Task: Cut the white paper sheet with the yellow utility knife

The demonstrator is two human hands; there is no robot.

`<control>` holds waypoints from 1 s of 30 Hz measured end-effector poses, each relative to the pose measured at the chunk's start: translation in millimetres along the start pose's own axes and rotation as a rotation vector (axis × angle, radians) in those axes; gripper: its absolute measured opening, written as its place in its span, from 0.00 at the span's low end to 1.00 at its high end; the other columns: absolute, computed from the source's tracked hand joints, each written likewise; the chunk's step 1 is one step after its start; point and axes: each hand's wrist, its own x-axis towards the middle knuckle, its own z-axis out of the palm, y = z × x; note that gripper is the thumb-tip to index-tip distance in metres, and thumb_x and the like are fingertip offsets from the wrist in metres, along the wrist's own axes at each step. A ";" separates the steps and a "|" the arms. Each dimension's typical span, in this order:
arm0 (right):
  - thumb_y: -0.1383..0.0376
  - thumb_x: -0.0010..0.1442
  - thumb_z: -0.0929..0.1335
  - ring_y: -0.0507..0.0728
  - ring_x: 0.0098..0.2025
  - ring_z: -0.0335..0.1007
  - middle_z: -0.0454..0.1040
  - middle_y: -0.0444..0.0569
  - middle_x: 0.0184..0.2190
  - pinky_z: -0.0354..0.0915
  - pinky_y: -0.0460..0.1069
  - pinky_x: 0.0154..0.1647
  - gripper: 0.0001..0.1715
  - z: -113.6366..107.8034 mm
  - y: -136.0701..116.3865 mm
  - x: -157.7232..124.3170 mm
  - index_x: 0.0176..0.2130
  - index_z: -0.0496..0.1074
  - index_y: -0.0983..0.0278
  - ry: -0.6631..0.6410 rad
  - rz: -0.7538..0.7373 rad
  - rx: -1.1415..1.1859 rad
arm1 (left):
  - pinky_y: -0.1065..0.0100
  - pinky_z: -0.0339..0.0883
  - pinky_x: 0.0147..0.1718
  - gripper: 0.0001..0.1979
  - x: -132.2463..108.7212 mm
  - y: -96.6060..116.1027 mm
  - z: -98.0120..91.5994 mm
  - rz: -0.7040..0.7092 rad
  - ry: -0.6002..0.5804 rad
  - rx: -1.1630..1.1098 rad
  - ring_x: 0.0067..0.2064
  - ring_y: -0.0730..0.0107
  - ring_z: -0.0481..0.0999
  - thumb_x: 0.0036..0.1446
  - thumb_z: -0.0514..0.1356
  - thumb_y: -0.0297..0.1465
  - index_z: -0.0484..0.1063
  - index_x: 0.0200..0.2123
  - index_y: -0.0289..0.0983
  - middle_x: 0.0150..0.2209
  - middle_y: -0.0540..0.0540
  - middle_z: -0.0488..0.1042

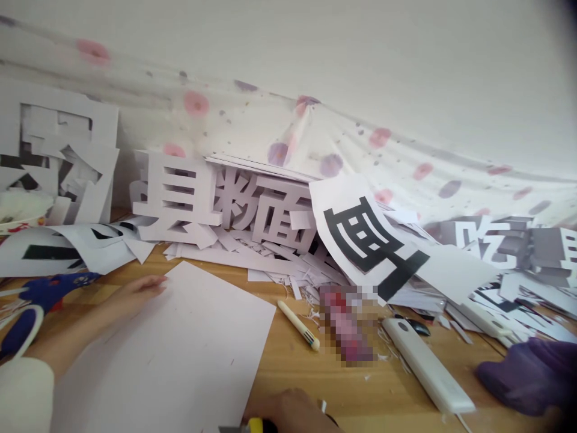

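A large white sheet [180, 361] lies on the wooden table in front of me. My left hand [143, 290] rests at its upper left edge, fingers stretched out and touching the border. Near the sheet's lower right side, my right hand [291, 412] is closed around a utility knife [256, 426] with yellow on its body. The knife's blade points left over the sheet, and the bottom of the picture cuts off part of the hand. A thick cream pen [298, 325] lies to the right of the sheet. Blue-handled scissors [49, 291] are at the far left, beside my left forearm.
White cut-out characters [175, 195] stand along the back above paper scraps [297, 273]. A curled sheet with a black printed character [324, 216] leans there. To the right are a long white device [428, 364], a blurred pink item [345, 328] and a purple object [527, 376].
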 end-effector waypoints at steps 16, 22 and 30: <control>0.66 0.53 0.62 0.57 0.35 0.70 0.73 0.47 0.32 0.61 0.49 0.35 0.09 -16.8 65.1 18.7 0.37 0.61 0.62 0.636 0.227 0.004 | 0.53 0.45 0.57 0.27 -16.4 23.6 60.4 0.140 0.227 0.512 0.62 0.52 0.51 0.60 0.43 0.40 0.57 0.58 0.32 0.61 0.40 0.57; 0.60 0.55 0.62 0.58 0.43 0.69 0.72 0.51 0.43 0.61 0.50 0.43 0.14 -32.8 70.5 20.5 0.42 0.66 0.63 0.612 0.112 -0.078 | 0.55 0.45 0.57 0.28 -33.1 24.4 61.4 0.165 0.166 0.594 0.62 0.54 0.51 0.60 0.41 0.40 0.57 0.59 0.33 0.62 0.43 0.55; 0.63 0.63 0.56 0.59 0.37 0.72 0.76 0.51 0.35 0.60 0.49 0.31 0.14 -34.9 -2.6 34.3 0.38 0.67 0.64 0.408 0.148 -0.343 | 0.56 0.51 0.54 0.28 -15.9 50.0 61.1 0.152 0.137 0.580 0.59 0.51 0.57 0.59 0.44 0.41 0.59 0.57 0.29 0.58 0.34 0.60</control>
